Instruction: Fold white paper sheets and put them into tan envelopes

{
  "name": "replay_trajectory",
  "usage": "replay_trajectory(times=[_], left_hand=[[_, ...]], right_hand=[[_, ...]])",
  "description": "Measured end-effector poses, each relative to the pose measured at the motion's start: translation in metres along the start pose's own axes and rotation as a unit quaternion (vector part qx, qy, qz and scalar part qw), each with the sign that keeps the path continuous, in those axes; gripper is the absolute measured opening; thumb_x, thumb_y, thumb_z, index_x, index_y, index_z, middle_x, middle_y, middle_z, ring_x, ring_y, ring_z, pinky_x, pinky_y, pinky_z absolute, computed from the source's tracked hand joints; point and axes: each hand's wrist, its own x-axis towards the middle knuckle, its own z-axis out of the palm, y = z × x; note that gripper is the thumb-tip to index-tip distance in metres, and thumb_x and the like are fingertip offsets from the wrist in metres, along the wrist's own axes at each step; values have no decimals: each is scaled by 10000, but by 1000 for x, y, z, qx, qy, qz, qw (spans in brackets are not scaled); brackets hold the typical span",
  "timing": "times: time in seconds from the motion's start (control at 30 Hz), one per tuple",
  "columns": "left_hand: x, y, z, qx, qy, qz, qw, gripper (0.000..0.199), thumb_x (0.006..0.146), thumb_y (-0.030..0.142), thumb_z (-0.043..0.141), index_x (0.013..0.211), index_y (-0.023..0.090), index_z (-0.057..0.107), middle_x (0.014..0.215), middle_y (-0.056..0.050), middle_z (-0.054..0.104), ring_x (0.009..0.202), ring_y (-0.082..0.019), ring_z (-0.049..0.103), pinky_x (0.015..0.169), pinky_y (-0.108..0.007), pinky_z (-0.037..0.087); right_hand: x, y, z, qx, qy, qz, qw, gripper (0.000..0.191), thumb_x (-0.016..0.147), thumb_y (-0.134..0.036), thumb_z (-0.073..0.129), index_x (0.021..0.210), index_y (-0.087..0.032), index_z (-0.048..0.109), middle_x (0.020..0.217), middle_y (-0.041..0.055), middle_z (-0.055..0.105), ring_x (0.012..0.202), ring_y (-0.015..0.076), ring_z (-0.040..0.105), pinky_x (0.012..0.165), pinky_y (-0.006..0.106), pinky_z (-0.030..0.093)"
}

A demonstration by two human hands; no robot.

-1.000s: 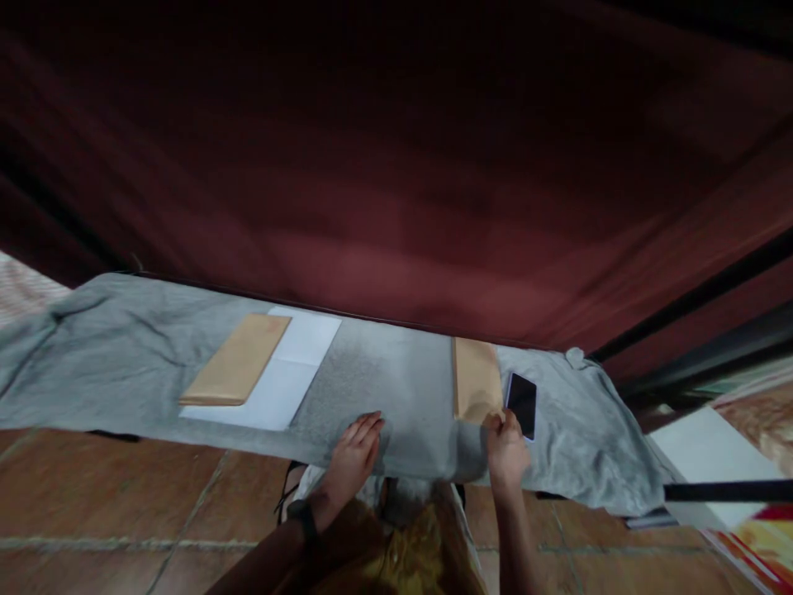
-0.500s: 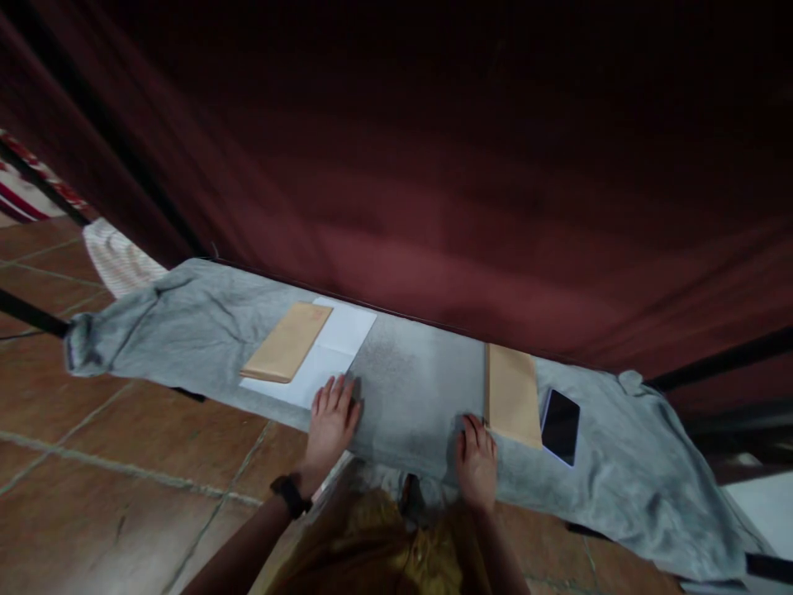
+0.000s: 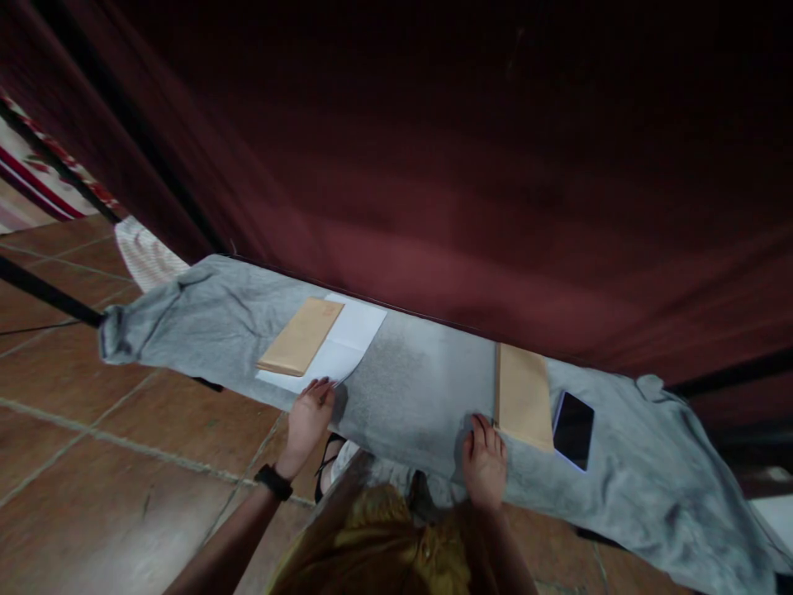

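My left hand (image 3: 311, 416) pinches the near right corner of a white sheet of paper (image 3: 356, 332), whose right edge bends up slightly. A stack of brown envelopes (image 3: 301, 337) lies over the left part of the paper. On the grey cloth, my right hand (image 3: 485, 463) rests with its fingers stretched out and holds nothing. Its fingertips are beside the near left corner of another brown envelope stack (image 3: 524, 397). A dark-screened phone (image 3: 573, 430) with a purple edge lies right of that stack.
A grey cloth (image 3: 421, 388) covers the narrow bench under these things. Behind it hangs a dark red curtain (image 3: 421, 207). Black metal bars (image 3: 49, 289) stand at both sides. Tiled floor (image 3: 149, 479) shows below, and a striped white cloth (image 3: 149, 252) hangs at the left.
My left hand has moved left and closed on the paper's corner, raising its edge slightly. My right hand stays by the right envelopes. The view has shifted a little.
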Motion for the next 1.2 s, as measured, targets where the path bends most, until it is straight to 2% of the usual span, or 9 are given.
replay_trajectory(times=[0.17,0.3,0.37,0.5,0.7,0.83,0.97,1.07,1.2], left_hand=[[16,0,-13,-78,-27,-131,988,312,874,332,528,982,202,791,1033,-103,812,1051,-311,752,909,-412,593],[21,7,-21,-96,-18,-166,981,379,899,384,504,1002,146,780,999,-129,812,1005,-317,759,895,-406,590],[19,19,-20,-84,1,-118,989,407,933,396,473,1063,148,768,1059,-132,805,1030,-306,750,932,-417,579],[5,60,-3,-41,3,77,996,387,998,345,420,1103,183,756,1187,-122,777,1144,-292,709,1126,-511,465],[-36,119,36,-20,-61,232,971,367,1030,247,404,1196,203,728,1191,-108,769,1133,-252,708,1040,-451,553],[-66,143,57,-33,-110,289,950,378,1025,218,407,1268,199,696,1216,-119,758,1139,-255,702,1019,-462,568],[-87,158,72,-28,-148,298,943,392,1011,188,412,1317,199,657,1215,-122,757,1078,-251,716,924,-425,596],[-93,166,78,-14,-168,309,936,413,988,154,427,1345,191,632,1218,-138,750,1050,-263,720,852,-400,598],[-94,174,82,5,-189,341,921,457,941,76,453,1362,165,608,1266,-151,727,1107,-275,706,896,-402,579]], right_hand=[[1,0,-1,-4,1,-2,1000,427,1031,-262,352,1399,-191,556,1362,141,651,1158,282,596,1025,441,413],[1,-1,-1,-6,-2,-1,1000,425,1031,-253,352,1398,-188,556,1368,135,649,1189,282,587,1032,438,407],[1,-2,-1,-5,-2,2,1000,424,1031,-249,351,1395,-190,559,1367,134,650,1199,281,584,1040,437,403],[1,-3,-2,3,2,8,1000,423,1029,-245,352,1393,-194,561,1361,130,652,1217,279,579,1045,436,403],[1,-2,-2,8,-3,8,1000,422,1024,-241,359,1387,-195,568,1351,132,653,1216,281,581,1049,444,407],[2,-2,-3,16,-3,7,1000,426,1015,-231,358,1381,-195,573,1342,136,653,1215,280,577,1053,451,407],[4,-2,-5,40,-8,23,999,421,1015,-241,358,1365,-209,590,1358,127,648,1219,273,576,1051,457,413],[10,-1,-8,86,-12,46,995,414,1027,-282,338,1302,-209,639,1329,121,663,1221,262,584,1056,454,429],[25,-1,-12,160,-10,63,985,419,1033,-314,332,1115,-190,724,1167,130,729,1116,247,648,1013,417,493]])
